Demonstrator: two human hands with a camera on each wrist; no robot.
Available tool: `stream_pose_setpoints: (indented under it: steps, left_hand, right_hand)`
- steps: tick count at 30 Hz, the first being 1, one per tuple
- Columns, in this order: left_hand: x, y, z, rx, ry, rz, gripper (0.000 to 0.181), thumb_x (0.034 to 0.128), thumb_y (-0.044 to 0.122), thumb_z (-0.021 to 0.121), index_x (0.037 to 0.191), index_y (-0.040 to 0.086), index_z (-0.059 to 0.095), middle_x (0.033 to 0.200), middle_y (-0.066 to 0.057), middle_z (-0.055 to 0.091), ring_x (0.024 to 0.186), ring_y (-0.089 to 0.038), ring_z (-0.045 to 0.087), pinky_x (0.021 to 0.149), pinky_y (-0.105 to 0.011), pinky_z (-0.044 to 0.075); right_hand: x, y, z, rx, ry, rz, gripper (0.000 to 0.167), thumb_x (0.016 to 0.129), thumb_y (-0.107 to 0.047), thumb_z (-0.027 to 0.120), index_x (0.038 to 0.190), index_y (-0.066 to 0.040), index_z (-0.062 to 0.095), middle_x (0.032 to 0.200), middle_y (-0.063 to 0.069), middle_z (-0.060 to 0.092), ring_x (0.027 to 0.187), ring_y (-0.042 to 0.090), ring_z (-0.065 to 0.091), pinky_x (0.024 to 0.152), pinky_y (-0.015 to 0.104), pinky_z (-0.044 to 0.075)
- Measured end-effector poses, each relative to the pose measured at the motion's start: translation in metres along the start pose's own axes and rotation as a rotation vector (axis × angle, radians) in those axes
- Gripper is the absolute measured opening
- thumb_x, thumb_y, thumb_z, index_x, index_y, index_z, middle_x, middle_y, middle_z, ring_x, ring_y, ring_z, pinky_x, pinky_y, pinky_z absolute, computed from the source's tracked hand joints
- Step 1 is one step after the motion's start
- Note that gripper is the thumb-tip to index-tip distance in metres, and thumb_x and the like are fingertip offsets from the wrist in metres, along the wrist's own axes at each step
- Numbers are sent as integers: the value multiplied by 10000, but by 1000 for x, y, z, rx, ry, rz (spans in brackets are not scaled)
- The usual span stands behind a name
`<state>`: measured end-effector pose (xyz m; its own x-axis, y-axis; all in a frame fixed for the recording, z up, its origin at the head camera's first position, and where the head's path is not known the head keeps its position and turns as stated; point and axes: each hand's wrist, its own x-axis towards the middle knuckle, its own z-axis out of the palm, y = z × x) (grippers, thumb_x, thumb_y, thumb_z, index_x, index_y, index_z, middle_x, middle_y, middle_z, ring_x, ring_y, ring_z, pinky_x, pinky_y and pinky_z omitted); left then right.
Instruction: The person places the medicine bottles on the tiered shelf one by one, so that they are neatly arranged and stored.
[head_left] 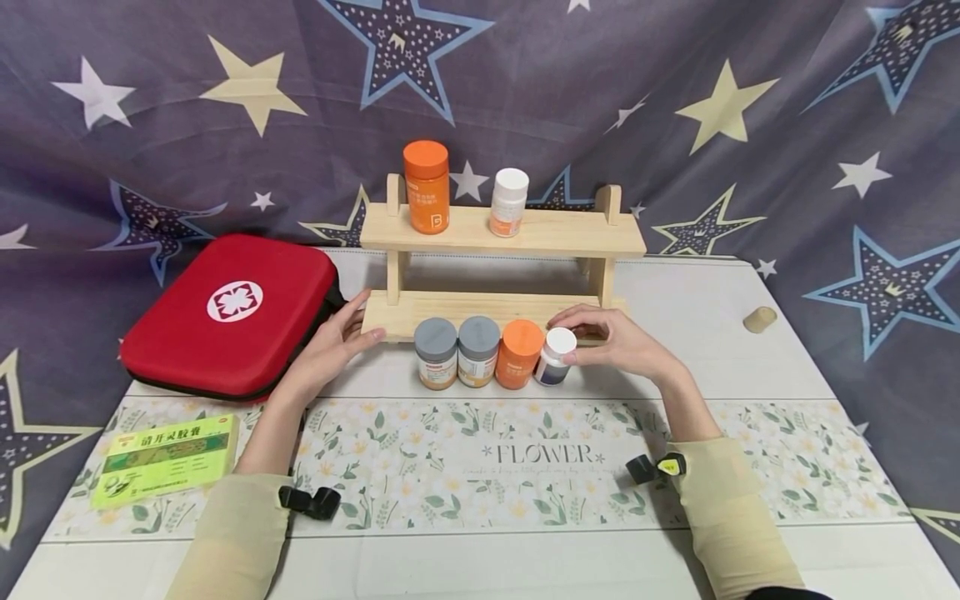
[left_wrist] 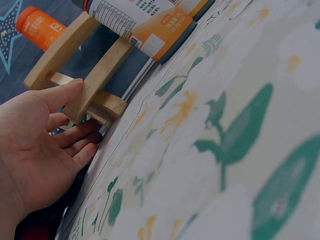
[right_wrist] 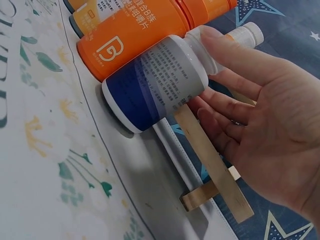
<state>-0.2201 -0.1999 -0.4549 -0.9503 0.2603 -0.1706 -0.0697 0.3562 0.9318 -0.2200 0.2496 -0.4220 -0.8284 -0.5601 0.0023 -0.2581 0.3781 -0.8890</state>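
My left hand (head_left: 335, 340) is at the left end of the wooden shelf's lower board (head_left: 480, 310). In the left wrist view its thumb lies on the board end, the other fingers curled beneath. My right hand (head_left: 618, 340) holds a white pill bottle with a blue label (right_wrist: 150, 82) near its white cap, thumb in front and fingers behind. That bottle ends a row in front of the shelf, beside an orange bottle (head_left: 519, 354) and two grey-capped bottles (head_left: 436, 354) (head_left: 477, 352). On the upper board (head_left: 570, 233) stand a tall orange bottle (head_left: 427, 187) and a small white bottle (head_left: 509, 202).
A red first-aid case (head_left: 225, 312) lies left of the shelf, close to my left forearm. In front of it is a green-yellow medicine box (head_left: 165, 460). A small tan cylinder (head_left: 760, 319) lies far right. Behind the table hangs a star-patterned cloth (head_left: 570, 92).
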Motion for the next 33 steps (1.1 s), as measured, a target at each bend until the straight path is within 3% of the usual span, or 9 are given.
stream_pose_setpoints:
  steps: [8,15,19,33]
  left_hand:
    - [-1,2,0,1,2,-1,892,1008,333,673,1676,216,94,1654,-181,335,1572,-306,285,1309,-488,210]
    - [-1,2,0,4,1,-2,890,1009,334,671,1676,217,95,1656,-183,331,1573,-307,282,1309,-491,210]
    - [-1,2,0,3,-1,-4,894,1006,337,674,1676,226,92,1660,-181,324,1574,-306,280,1309,-492,210]
    - [1,0,-1,-2,-3,-5,888,1006,329,675,1675,235,100,1661,-173,320,1574,-298,280,1310,-489,207]
  right_hand:
    - [-3,-2,-3,32,17,-33,405,890,-73,795,1278,-90,682,1263,59,703,1138,114,672,1018,217,529]
    - [-8,-5,-7,95,30,-33,387,939,-50,724,1314,-15,630,1170,-58,725,1045,115,677,933,239,555]
    - [-10,-6,-9,119,24,-42,373,963,-38,683,1326,8,607,1182,-83,726,1041,104,676,900,231,562]
    - [-16,-13,-17,130,65,-123,307,1012,-13,587,1315,-61,604,1226,-65,717,1073,111,646,905,237,540]
